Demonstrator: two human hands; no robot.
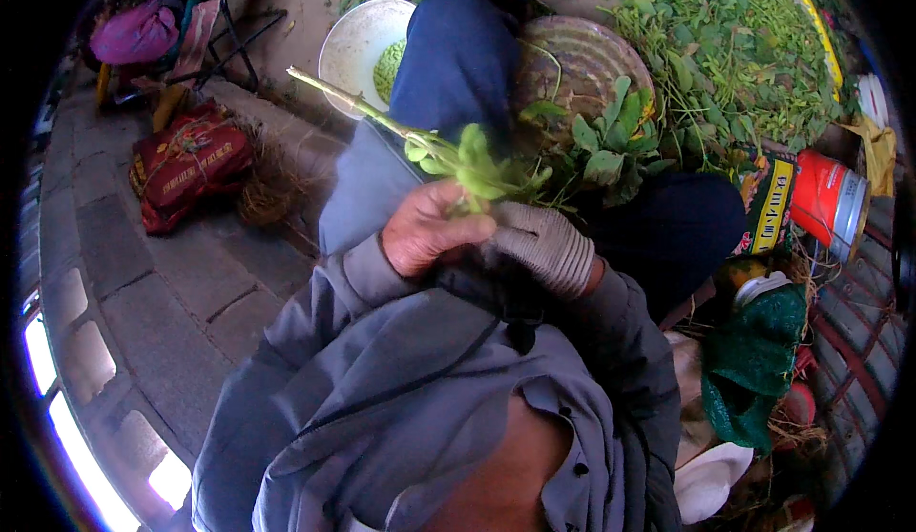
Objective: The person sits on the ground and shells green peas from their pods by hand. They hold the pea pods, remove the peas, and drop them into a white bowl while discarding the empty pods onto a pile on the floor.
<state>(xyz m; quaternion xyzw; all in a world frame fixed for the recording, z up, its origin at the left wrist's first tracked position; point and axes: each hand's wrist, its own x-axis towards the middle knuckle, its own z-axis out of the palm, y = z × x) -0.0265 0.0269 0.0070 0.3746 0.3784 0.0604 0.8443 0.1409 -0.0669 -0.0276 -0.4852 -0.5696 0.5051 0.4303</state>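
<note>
My bare left hand [438,228] is closed around a green bean stalk [358,106], which looks like soybean. Its bare stem points up and to the left, and its green pods [483,167] blur just above my fingers. Close against it on the right is my right hand [545,246], in a pale knitted glove, its fingers curled at the lower end of the pods. Whether those fingertips grip anything is hidden. Beyond my hands stands a white basin [351,56] holding shelled green beans [390,70], partly covered by my dark blue trouser leg [458,59].
A round ribbed basin [583,45] lies between my legs, leafy stalks [615,131] at its near side. Cut bean plants [730,52] heap at upper right. A red bucket [823,195] lies tipped at right. Leftward are a red bag [193,163] and a folding stool [236,42].
</note>
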